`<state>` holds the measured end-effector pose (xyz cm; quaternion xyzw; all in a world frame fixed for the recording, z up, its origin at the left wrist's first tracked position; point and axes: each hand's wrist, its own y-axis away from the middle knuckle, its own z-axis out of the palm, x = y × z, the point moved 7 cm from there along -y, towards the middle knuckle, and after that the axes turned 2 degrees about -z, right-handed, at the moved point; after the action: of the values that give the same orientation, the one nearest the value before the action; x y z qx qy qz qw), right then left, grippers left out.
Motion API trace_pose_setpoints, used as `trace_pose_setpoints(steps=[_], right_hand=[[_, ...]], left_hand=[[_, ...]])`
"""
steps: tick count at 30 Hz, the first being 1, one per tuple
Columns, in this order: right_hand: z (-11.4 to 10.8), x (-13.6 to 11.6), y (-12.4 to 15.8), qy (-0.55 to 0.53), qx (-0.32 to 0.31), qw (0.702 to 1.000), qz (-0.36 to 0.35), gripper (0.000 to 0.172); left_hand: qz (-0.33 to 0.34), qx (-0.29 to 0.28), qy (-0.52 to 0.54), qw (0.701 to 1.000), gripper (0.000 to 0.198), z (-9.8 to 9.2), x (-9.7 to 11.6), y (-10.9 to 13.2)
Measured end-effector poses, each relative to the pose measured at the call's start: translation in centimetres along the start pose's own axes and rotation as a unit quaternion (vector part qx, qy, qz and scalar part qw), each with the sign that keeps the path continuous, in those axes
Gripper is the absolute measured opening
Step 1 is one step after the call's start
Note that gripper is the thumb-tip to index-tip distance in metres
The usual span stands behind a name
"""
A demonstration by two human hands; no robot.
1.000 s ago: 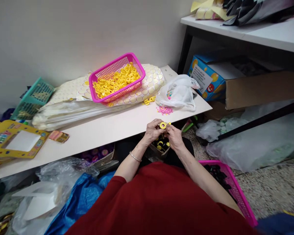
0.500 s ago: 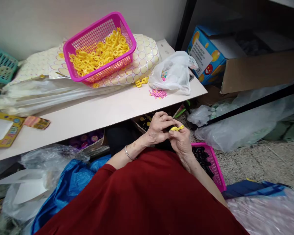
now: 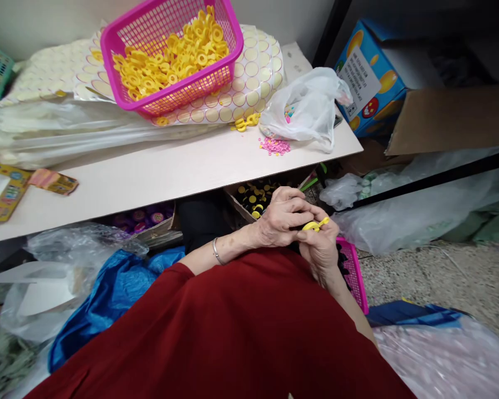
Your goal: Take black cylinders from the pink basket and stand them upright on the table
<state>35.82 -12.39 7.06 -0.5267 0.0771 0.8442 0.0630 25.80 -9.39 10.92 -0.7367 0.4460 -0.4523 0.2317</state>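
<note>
My right hand (image 3: pixel 321 246) pinches a small yellow plastic piece (image 3: pixel 316 224) with a rounded body and a short stem that points up to the right. Close against it, my left hand (image 3: pixel 281 217) has its fingers curled over towards the right fingertips. What lies between the left fingers is hidden from view. Both hands are in front of my body, just off the table edge. A pink basket (image 3: pixel 172 91) on the table holds many similar yellow pieces (image 3: pixel 187 52), and a few more yellow pieces (image 3: pixel 246 122) lie beside it.
On the white table (image 3: pixel 158 166) are a plastic bag (image 3: pixel 311 105), pink beads (image 3: pixel 274 146) and a small wrapped packet (image 3: pixel 54 182). Below stand a carton of black and yellow parts (image 3: pixel 253 197) and a second pink basket (image 3: pixel 357 277) with black pieces. A blue carton (image 3: pixel 361 83) stands right.
The view has shifted, so the table things sit higher in the picture. Both hands stay together, and the yellow piece is still in the right hand. A black part seen between the fingers earlier is now mostly hidden.
</note>
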Motion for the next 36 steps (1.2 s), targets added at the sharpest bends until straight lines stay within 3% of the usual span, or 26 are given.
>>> trace_pose_setpoints(steps=[5,9,13,15,19,22,25,30,36], right_hand=[[0.1,0.5,0.0,0.021,0.030,0.999,0.011,0.060],[0.9,1.2,-0.1,-0.023,-0.019,0.997,0.068,0.072],[0.6,2.4,-0.2,-0.083,-0.064,0.982,0.158,0.065],[0.3,2.6,-0.3,-0.093,-0.079,0.977,0.172,0.060],[0.2,2.1,-0.4,-0.047,-0.118,0.980,0.151,0.067],[-0.1,1.6,-0.5,0.013,-0.097,0.987,0.124,0.060],[-0.1,2.1,-0.1,-0.001,-0.066,0.988,0.140,0.050],[0.3,4.4,2.2,-0.067,-0.067,0.968,0.231,0.059],[-0.9,5.1,4.0,-0.065,-0.036,0.955,0.286,0.070]], left_hand=[[-0.031,0.000,0.040,0.999,0.049,-0.3,-1.0,0.4],[-0.094,-0.003,0.103,0.990,0.051,-1.1,-2.1,0.4],[-0.142,-0.027,0.161,0.976,0.051,-1.4,-2.5,0.4],[-0.136,-0.031,0.178,0.974,0.049,-1.4,-2.4,0.4],[-0.099,-0.030,0.161,0.982,0.044,-1.1,-2.2,0.7],[-0.070,-0.024,0.138,0.988,0.039,-0.9,-1.9,0.7],[-0.081,-0.019,0.121,0.989,0.038,-0.8,-1.5,1.0],[-0.164,-0.026,0.166,0.972,0.048,-0.4,-1.3,3.4],[-0.303,-0.080,0.261,0.913,0.047,1.3,-2.8,7.1]])
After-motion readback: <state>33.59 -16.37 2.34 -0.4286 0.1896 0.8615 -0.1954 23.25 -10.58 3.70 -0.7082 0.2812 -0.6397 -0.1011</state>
